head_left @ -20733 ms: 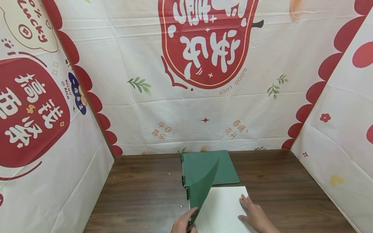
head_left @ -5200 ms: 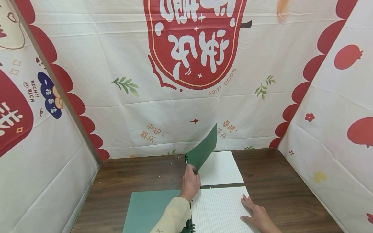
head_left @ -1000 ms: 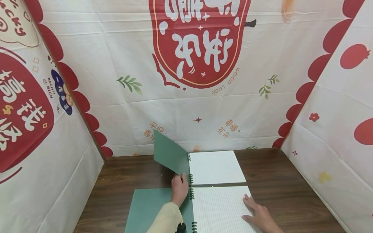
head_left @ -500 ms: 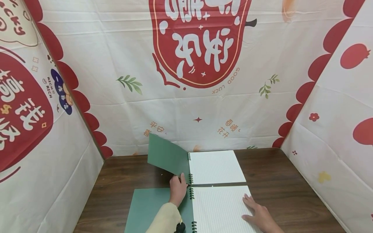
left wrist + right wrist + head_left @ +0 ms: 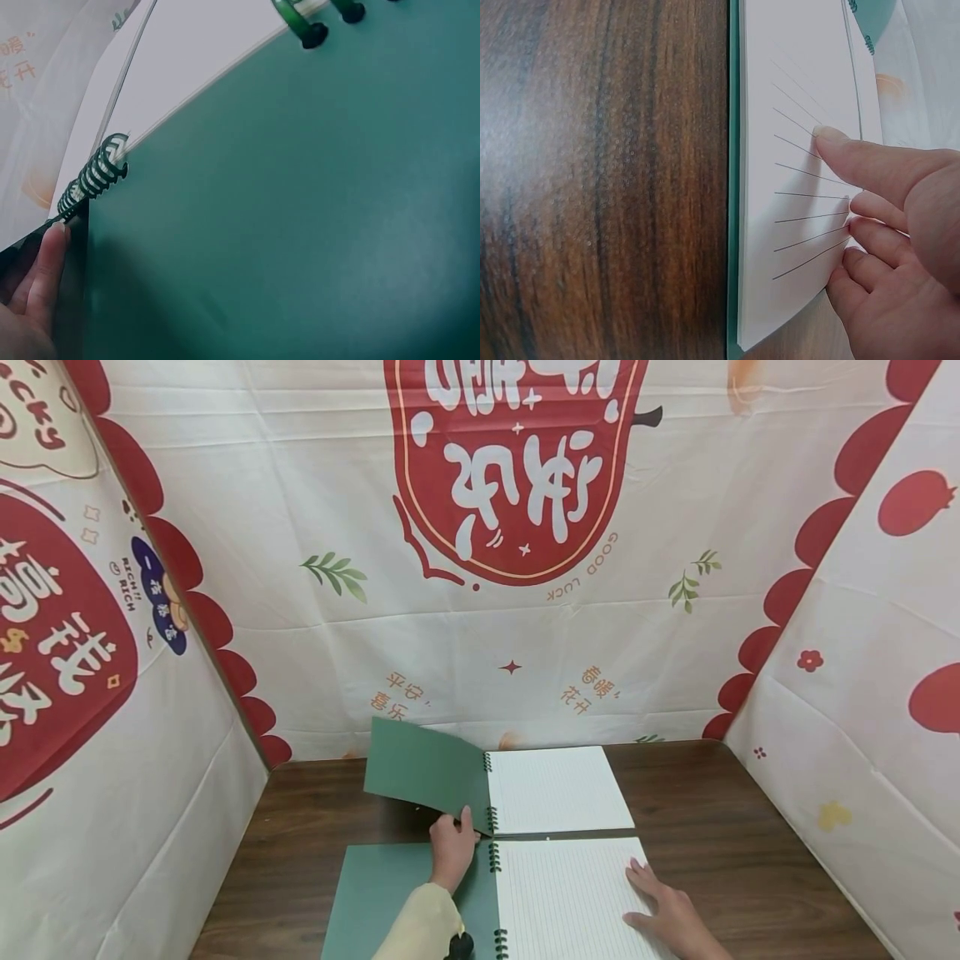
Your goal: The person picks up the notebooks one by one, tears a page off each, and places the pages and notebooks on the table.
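Two green spiral notebooks lie one behind the other on the table. The far notebook [image 5: 558, 789] shows a lined white page, and its cover [image 5: 423, 768] slants up to the left of the rings. My left hand [image 5: 450, 847] pinches that cover's near edge close to the spine, thumb on top and the other fingers partly hidden. The near notebook [image 5: 562, 902] lies open, its green cover [image 5: 382, 893] flat on the left under my left forearm. My right hand [image 5: 663, 910] rests with spread fingers on the right edge of its lined page [image 5: 780, 217].
The brown wooden table [image 5: 750, 860] extends on both sides of the notebooks. Printed white cloth [image 5: 480, 643] with red designs encloses the back and sides. A small white speck [image 5: 547, 838] sits between the two notebooks.
The far notebook, closed about twenty seconds ago, has had its cover turned over to the left. Over the last second that cover has sunk lower with my left hand. My right hand stays put.
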The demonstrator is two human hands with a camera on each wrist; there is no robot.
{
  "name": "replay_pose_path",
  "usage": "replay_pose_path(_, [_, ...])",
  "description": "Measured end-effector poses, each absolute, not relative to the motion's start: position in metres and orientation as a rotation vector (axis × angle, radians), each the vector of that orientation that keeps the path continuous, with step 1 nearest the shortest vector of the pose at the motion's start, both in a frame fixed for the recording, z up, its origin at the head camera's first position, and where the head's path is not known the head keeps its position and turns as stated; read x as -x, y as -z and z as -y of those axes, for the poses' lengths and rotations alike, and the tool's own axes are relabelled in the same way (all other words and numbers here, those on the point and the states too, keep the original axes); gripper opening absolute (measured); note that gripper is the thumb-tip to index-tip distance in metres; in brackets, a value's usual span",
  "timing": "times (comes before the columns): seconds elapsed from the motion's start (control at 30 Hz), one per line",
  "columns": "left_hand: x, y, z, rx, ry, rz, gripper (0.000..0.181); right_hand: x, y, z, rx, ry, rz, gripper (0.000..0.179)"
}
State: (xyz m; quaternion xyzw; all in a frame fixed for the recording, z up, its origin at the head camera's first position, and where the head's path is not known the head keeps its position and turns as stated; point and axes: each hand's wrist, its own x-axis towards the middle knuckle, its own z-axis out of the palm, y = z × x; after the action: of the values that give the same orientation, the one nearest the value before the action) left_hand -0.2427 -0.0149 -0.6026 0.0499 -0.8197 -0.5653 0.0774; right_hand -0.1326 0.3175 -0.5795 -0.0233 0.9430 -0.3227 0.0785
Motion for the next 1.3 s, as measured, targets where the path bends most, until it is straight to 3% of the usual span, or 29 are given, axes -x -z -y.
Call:
replay_pose_path(0.87, [0.238, 0.608, 0.029, -0.225, 1.918, 2.402, 0.051, 0.135, 0.58, -0.319, 0.025, 1.01, -2.769, 0.076])
replay_pose_path(1.3, [0.24, 0.614, 0.028, -0.415, 2.06, 2.289, 0.051, 0.136, 0.581, -0.319, 0.043, 0.973, -2.792, 0.075])
